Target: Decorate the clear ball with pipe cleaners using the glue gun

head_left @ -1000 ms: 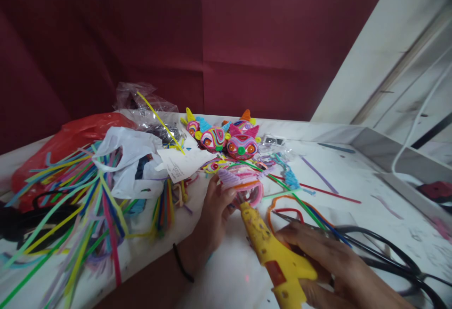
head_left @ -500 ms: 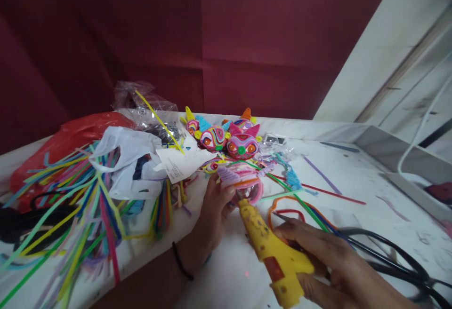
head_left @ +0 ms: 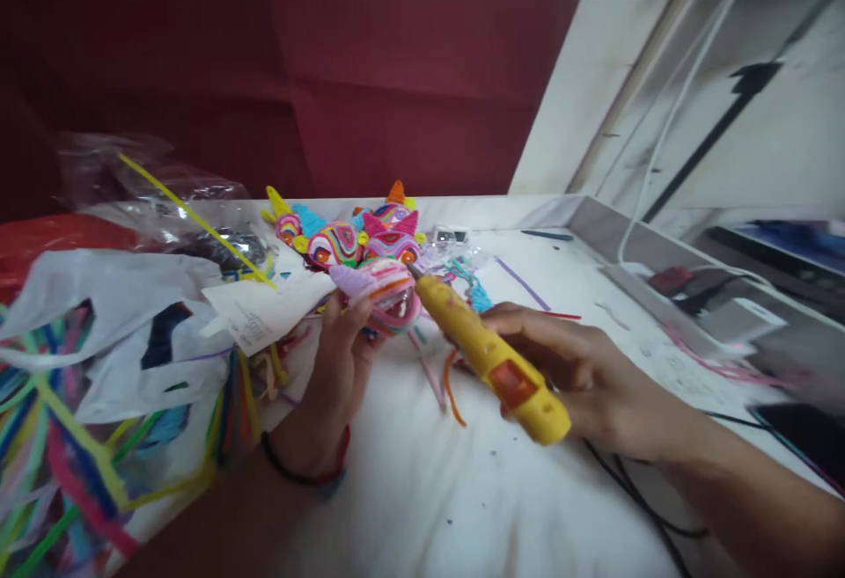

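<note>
My left hand (head_left: pixel 341 354) is closed around a pink and purple pipe-cleaner animal head (head_left: pixel 391 289), with a lilac ear on its left and a clear hollow showing in front. In my right hand (head_left: pixel 568 367) is a yellow hot glue gun (head_left: pixel 492 358), its metal nozzle tilted up toward the head's right rim; I cannot tell whether it touches. Right behind stand several finished colourful pipe-cleaner heads, among them one with pink ears (head_left: pixel 391 239) and one with a striped face (head_left: pixel 334 245).
Loose pipe cleaners (head_left: pixel 72 455) lie in a heap at the left, beside a white plastic bag (head_left: pixel 125 314) and a paper slip (head_left: pixel 264 305). A purple pipe cleaner (head_left: pixel 523 283) rests at the right. A white adapter (head_left: pixel 743 323), cables and a dark phone (head_left: pixel 802 437) are further right.
The view has turned to the right. Both hands have lifted the head and glue gun slightly, and the gun has tilted flatter, its nozzle now at the head's upper right rim.
</note>
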The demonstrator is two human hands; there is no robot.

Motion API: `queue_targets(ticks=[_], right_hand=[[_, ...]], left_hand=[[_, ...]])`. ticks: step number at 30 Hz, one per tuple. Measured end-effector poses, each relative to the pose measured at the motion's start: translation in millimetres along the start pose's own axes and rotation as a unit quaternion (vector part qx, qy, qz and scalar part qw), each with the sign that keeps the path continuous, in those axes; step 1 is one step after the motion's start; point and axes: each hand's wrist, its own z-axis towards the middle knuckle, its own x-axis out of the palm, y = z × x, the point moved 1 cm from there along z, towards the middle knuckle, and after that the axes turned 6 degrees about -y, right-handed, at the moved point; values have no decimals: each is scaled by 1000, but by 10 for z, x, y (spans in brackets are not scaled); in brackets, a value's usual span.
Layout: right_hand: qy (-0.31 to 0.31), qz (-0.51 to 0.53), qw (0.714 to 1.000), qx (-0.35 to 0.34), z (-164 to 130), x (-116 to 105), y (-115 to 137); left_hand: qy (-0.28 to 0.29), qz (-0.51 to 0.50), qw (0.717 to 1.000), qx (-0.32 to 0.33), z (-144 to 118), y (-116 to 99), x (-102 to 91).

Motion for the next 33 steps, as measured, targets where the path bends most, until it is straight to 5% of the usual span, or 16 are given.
queue_targets(ticks=[8, 11, 19, 33], right_hand=[[-124, 101, 985, -72, 196, -59, 127], [-176, 154, 966, -114, 331, 86, -60], [-327, 176, 925, -85, 482, 367, -850], [-344, 155, 923, -70, 741, -21, -1226]], left_hand=[[0, -39, 999, -3, 221, 79, 205], [-13, -31, 999, 6, 273, 116, 158], [-23, -8, 999, 45, 404, 67, -16], [-32, 37, 998, 36, 472, 164, -42]])
